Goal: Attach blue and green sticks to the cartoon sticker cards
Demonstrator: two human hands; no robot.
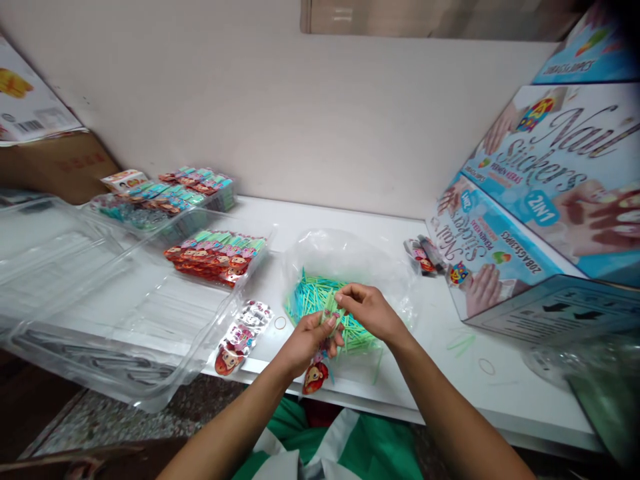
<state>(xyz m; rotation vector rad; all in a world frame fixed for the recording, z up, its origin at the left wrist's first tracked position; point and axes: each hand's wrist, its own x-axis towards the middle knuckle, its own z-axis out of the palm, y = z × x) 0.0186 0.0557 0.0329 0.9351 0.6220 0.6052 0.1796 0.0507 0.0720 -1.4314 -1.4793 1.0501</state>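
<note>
My left hand (309, 343) is closed around a small printed packet (315, 378), whose red cartoon-head end hangs below the fingers. Green plastic sticks (331, 301) rise from the packet's upper part. At their tips, my right hand (373, 312) has its thumb and forefinger pinched together; the fingers hide exactly how many sticks they hold. Both hands are over a clear plastic bag (330, 250) of loose green and blue sticks (310, 293). Left of my hands, a flat packet (243, 337) with the same cartoon print lies near the table edge.
Clear plastic trays (150, 293) stand at left, beside stacked packets with green sticks (220, 257). More filled packets (185, 190) are behind. Nail sticker boxes (545, 173) are stacked at right. Small dark packets (425, 255), a rubber band (487, 367) and stray sticks (463, 345) lie on the white table (430, 387).
</note>
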